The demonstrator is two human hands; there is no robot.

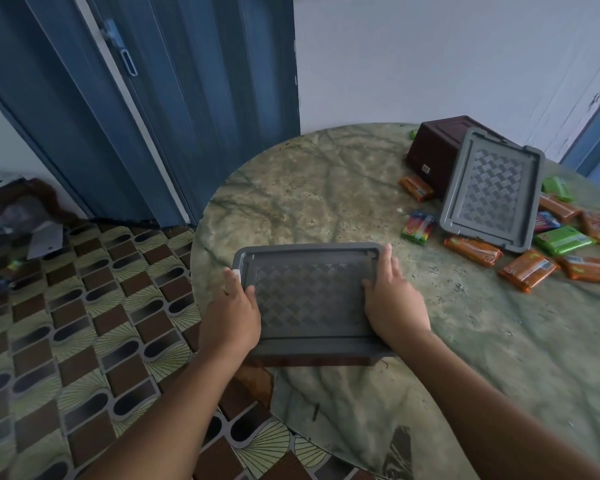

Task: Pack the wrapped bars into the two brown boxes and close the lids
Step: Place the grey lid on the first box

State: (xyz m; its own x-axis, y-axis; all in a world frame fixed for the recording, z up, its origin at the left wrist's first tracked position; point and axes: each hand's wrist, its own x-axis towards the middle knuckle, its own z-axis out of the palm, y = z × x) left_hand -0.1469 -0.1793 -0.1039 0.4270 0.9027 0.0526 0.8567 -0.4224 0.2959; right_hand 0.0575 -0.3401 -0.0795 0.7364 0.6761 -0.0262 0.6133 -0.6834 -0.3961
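A brown box [312, 361] with a grey lid [309, 292] on top stands at the near left of the round table [326, 188]. My left hand [234, 306] grips the lid's left edge and my right hand [392, 299] grips its right edge, thumbs on top. A second brown box [437, 150] lies tipped at the back right, its grey lid [492, 188] hanging open toward me. Several wrapped bars, orange [529, 270], green [563, 240] and multicoloured [418, 227], lie scattered around it.
The table's marbled cloth hangs over the near edge. A blue folding door [153, 98] stands at the back left. Patterned floor tiles [84, 323] lie to the left, with clutter by the wall [21, 216].
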